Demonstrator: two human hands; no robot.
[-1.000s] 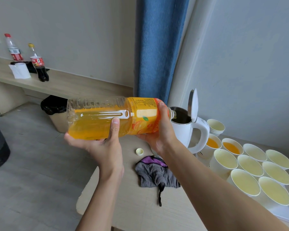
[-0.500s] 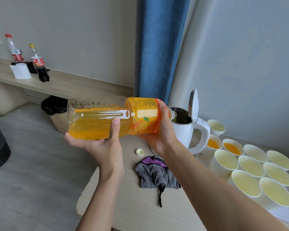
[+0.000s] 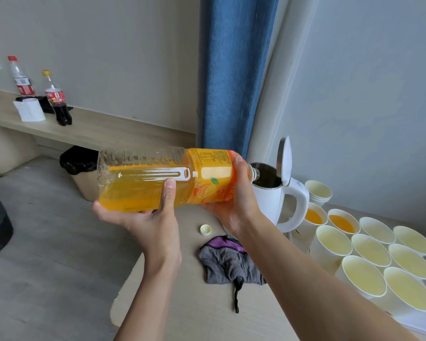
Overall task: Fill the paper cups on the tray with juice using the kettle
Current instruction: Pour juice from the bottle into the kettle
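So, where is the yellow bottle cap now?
In the head view, the yellow bottle cap lies on the table, just behind the grey cloth and left of the white kettle.

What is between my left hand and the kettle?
In the head view, the juice bottle spans that gap: left hand holds its clear end, right hand its neck end, mouth over the open kettle.

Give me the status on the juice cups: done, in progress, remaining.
Done: two cups nearest the kettle hold juice. In hand: the left hand and right hand hold the juice bottle tipped, its mouth at the open kettle. Left: the other cups on the tray look empty.
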